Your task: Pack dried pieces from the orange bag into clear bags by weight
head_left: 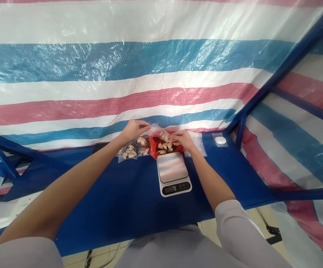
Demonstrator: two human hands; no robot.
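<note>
**Q:** Surroundings first. What encloses the work area?

**A:** A striped tarp in blue, red and white hangs on a blue frame, behind and to the right of a blue table. I am taking all positions from the scale, a white digital unit lying on the table.

**Q:** Where is the main lot?

**A:** A red bag lies just beyond the scale. Pale folded pieces are heaped at its mouth. They resemble fortune cookies, though I cannot confirm that at this size.

**Q:** Other items?

**A:** Two clear bags holding similar pieces lie beyond the scale, to its left and beside the red bag. A flat clear bag lies beyond it to the right. Farther right, well apart from the scale, is a small white disc in a clear sleeve.

**Q:** State of the hands?

**A:** The left hand, above and left of the scale, is partly closed, its fingers curled at a sheet of clear plastic. I cannot tell whether it grips the sheet. The right hand, beyond the scale, is half open, its fingers extended over the pieces. I cannot tell whether it holds one.
</note>
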